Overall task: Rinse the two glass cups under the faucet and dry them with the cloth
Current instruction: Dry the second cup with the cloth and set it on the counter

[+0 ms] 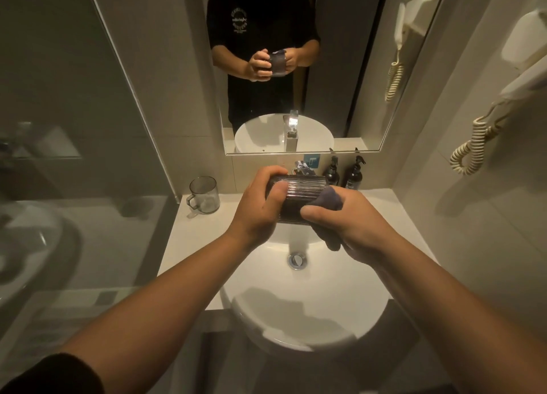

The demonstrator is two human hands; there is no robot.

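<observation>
My left hand [260, 204] grips a ribbed glass cup [302, 195], held on its side above the white sink basin [299, 310]. My right hand [343, 219] holds a dark grey cloth [331, 201], pressed against the cup's right end, with a tail of cloth hanging below the palm. A second glass cup [204, 195], clear with a handle, stands upright on the counter to the left of the basin. The faucet [302, 168] is mostly hidden behind the held cup. No water is seen running.
Two dark pump bottles [344, 173] stand at the back right of the white counter [189, 239]. A mirror [340, 82] hangs behind the sink, a glass partition [88, 127] stands at the left, and a wall hairdryer with coiled cord [473, 144] hangs at the right.
</observation>
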